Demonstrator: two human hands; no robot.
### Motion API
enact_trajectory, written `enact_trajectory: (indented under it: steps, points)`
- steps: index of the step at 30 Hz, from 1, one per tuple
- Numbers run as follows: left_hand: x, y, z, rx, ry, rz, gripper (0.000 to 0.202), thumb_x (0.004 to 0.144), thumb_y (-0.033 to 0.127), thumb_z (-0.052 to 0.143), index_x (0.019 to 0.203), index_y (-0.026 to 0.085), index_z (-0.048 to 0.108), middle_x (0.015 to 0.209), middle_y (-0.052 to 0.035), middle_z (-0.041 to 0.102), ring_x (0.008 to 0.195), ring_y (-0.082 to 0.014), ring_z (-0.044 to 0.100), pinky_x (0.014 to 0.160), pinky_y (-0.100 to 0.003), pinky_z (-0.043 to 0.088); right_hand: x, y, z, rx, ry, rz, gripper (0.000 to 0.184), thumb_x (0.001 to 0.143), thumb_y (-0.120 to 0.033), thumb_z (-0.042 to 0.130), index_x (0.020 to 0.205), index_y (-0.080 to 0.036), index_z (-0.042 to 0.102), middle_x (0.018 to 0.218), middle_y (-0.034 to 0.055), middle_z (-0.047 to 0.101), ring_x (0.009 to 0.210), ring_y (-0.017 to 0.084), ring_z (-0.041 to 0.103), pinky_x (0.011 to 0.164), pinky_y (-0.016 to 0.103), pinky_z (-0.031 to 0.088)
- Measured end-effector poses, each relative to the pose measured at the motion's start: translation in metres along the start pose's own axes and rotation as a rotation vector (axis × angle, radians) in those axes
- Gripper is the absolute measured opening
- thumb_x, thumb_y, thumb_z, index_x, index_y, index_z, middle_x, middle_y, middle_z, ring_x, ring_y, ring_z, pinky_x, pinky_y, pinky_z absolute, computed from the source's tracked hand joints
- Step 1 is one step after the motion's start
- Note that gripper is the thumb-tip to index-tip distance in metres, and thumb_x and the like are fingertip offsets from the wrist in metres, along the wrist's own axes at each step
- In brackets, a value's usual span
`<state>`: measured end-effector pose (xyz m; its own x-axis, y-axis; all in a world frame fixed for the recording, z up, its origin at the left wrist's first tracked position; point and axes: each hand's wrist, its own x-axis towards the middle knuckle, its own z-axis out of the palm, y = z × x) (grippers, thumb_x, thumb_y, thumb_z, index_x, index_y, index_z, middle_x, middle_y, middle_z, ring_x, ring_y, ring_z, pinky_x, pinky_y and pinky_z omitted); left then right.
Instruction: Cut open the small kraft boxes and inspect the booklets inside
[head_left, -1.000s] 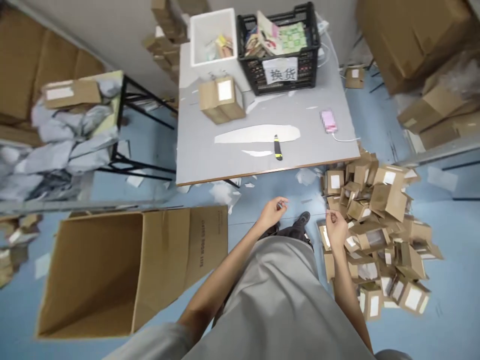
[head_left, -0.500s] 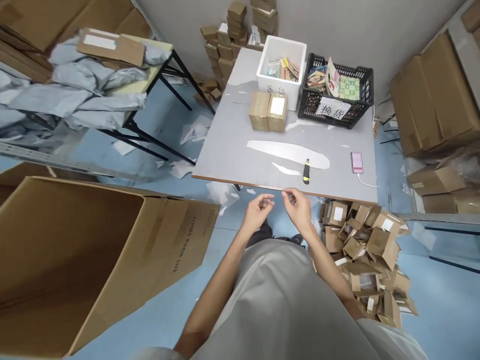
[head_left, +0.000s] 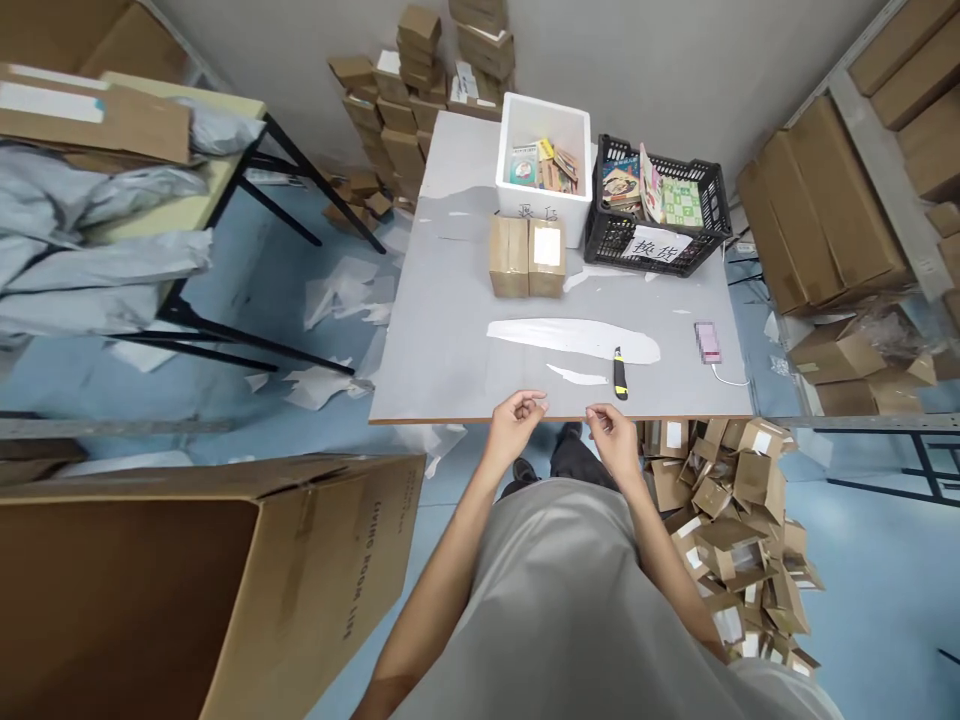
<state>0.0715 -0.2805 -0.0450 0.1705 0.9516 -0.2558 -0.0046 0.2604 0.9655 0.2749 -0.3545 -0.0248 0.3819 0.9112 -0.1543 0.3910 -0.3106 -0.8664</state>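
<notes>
My left hand (head_left: 516,424) hovers at the near edge of the grey table (head_left: 450,340), fingers curled in a loose pinch; whether they hold anything is too small to see. My right hand (head_left: 615,440) is beside it, fingers likewise curled together. A black and yellow utility knife (head_left: 619,373) lies on the table just beyond my right hand. Two small brown boxes (head_left: 527,257) stand further back in the middle. A pink phone (head_left: 706,341) on a white cable lies to the right.
A white foam box (head_left: 541,165) and a black crate (head_left: 654,205) of packets stand at the table's far end. A heap of small cardboard boxes (head_left: 739,520) lies on the blue floor at right. A large open carton (head_left: 202,580) sits at left. Shelves of cartons line the right.
My view has swung left and up from the box heap toward the table. Both hands have come closer together and risen to the table's near edge.
</notes>
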Motion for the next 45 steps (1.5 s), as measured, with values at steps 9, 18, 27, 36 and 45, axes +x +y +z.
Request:
enact_trajectory:
  steps: [9,18,27,36,45]
  points:
    - [0.129,0.015,-0.004,0.164,0.119,0.028,0.027,0.093,0.038,0.074,0.114,0.022,0.08,0.107,-0.0071,0.08,0.09,-0.0208,0.076,0.085,-0.034,0.062,0.113,-0.017,0.013,0.06,-0.022,0.064,0.047,0.096,-0.068,0.061,0.099,-0.023,0.078,0.087,0.0068,0.084,0.066,0.022,0.073,0.069,0.035,0.059]
    - [0.312,0.02,-0.007,0.694,0.284,0.081,0.077,0.098,0.035,0.078,0.168,0.015,0.052,0.172,-0.025,0.052,0.167,-0.0419,0.043,0.139,-0.059,0.036,0.195,-0.038,0.039,0.07,-0.29,0.048,0.033,0.1,-0.053,0.061,0.105,-0.027,0.08,0.097,0.0031,0.086,0.073,0.02,0.074,0.071,0.032,0.062]
    - [0.37,-0.016,-0.021,0.932,0.279,-0.092,0.072,0.089,0.034,0.089,0.148,0.007,0.059,0.164,-0.033,0.052,0.162,-0.0496,0.043,0.138,-0.062,0.032,0.235,-0.022,0.033,0.038,-0.377,0.077,0.034,0.101,-0.054,0.058,0.102,-0.027,0.079,0.095,0.0031,0.085,0.075,0.021,0.074,0.073,0.033,0.062]
    - [0.375,-0.012,-0.03,1.042,0.321,-0.087,0.055,0.092,0.037,0.077,0.138,0.01,0.065,0.157,-0.0294,0.059,0.151,-0.0481,0.056,0.14,-0.066,0.026,0.227,-0.03,0.034,0.004,-0.302,0.083,0.034,0.101,-0.056,0.06,0.1,-0.028,0.079,0.094,0.0026,0.086,0.076,0.022,0.076,0.076,0.035,0.063]
    - [0.377,0.004,-0.049,0.907,0.483,-0.188,0.078,0.084,0.041,0.089,0.145,0.006,0.054,0.156,-0.033,0.055,0.149,-0.0489,0.057,0.13,-0.064,0.044,0.186,-0.063,0.042,-0.035,-0.191,0.055,0.033,0.101,-0.054,0.06,0.101,-0.027,0.078,0.096,0.0027,0.087,0.073,0.021,0.077,0.075,0.034,0.062]
